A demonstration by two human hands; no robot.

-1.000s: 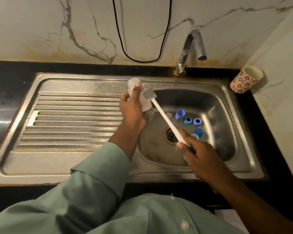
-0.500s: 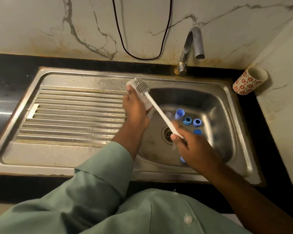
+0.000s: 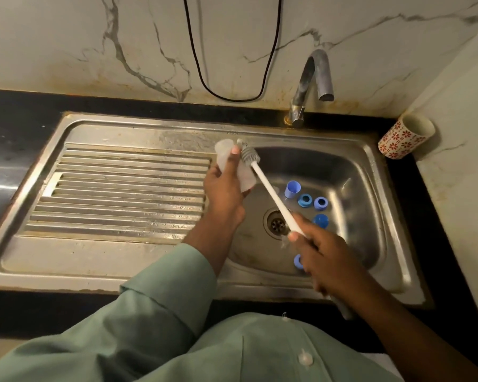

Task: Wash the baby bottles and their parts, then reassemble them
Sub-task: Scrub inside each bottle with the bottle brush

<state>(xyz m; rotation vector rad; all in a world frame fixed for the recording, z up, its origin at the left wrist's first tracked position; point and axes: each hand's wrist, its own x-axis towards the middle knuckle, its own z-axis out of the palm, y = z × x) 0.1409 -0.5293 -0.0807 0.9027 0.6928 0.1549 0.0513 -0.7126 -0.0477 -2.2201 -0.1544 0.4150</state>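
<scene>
My left hand (image 3: pixel 223 188) grips a clear baby bottle (image 3: pixel 245 177) above the left rim of the sink basin, thumb laid along its side. My right hand (image 3: pixel 323 252) holds the white handle of a bottle brush (image 3: pixel 268 188). The grey bristle head (image 3: pixel 250 155) lies against the outside of the bottle near its upper end. Several blue bottle parts sit on the basin floor: a tall cap (image 3: pixel 291 188), two rings (image 3: pixel 305 200) (image 3: pixel 320 203), a round cap (image 3: pixel 321 220) and a ring (image 3: pixel 297 261) partly hidden by my right hand.
The steel sink (image 3: pixel 370 188) has a drain (image 3: pixel 276 223) in the middle and a ribbed draining board (image 3: pixel 122 194) on the left. A tap (image 3: pixel 315 78) stands behind with no water running. A patterned cup (image 3: pixel 406 135) leans in the right corner. A black cable (image 3: pixel 232 64) hangs on the wall.
The brush head has slid along the bottle, up toward its top end and back slightly toward the right. The left hand keeps its hold on the bottle.
</scene>
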